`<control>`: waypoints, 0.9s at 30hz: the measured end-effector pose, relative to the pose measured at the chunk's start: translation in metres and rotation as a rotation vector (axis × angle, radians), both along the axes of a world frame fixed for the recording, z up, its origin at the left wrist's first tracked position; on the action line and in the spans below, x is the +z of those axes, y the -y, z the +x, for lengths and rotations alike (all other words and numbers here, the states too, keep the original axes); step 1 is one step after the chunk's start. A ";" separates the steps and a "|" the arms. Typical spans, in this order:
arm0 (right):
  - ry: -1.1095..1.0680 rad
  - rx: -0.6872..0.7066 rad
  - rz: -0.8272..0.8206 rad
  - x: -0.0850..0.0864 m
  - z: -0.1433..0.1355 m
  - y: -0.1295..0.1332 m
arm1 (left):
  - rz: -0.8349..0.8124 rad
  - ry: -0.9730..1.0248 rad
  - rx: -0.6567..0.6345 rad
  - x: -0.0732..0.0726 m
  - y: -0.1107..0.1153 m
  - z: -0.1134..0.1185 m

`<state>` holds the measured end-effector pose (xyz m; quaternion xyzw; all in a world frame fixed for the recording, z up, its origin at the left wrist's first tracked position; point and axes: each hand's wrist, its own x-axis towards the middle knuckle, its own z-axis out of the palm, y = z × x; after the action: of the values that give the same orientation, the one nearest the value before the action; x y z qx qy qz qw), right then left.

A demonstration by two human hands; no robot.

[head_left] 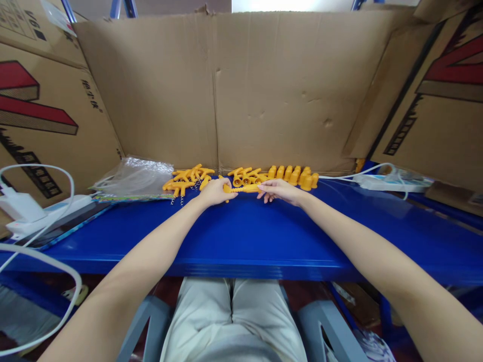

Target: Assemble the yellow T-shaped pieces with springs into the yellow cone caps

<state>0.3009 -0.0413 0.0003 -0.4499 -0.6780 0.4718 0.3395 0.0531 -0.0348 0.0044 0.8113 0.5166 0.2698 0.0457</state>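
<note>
Over the blue shelf, my left hand is closed on the left end of a yellow plastic piece with a crossbar. My right hand grips the right end of the same yellow piece, which lies level between both hands. Left of my left hand is a pile of yellow T-shaped corkscrew handles with metal spirals showing. Behind my hands lie more yellow pieces, some with round open ends. To the right, yellow caps stand in rows.
Clear plastic bags lie at the back left. A power strip with a white charger sits at far left, another white strip at right. Cardboard walls the back and sides; the blue shelf's front edge is above my lap.
</note>
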 end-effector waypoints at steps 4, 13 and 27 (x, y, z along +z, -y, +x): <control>-0.006 0.004 -0.011 0.000 0.000 0.000 | 0.017 0.007 -0.008 -0.001 -0.001 0.000; -0.023 -0.004 -0.040 -0.001 -0.003 0.001 | 0.015 -0.023 0.010 0.000 0.001 0.000; -0.081 -0.093 -0.197 0.002 -0.013 0.006 | 0.045 -0.040 0.015 -0.001 0.000 0.000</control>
<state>0.2875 -0.0468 0.0019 -0.4928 -0.5925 0.5376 0.3422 0.0527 -0.0348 0.0036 0.8135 0.5172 0.2655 0.0153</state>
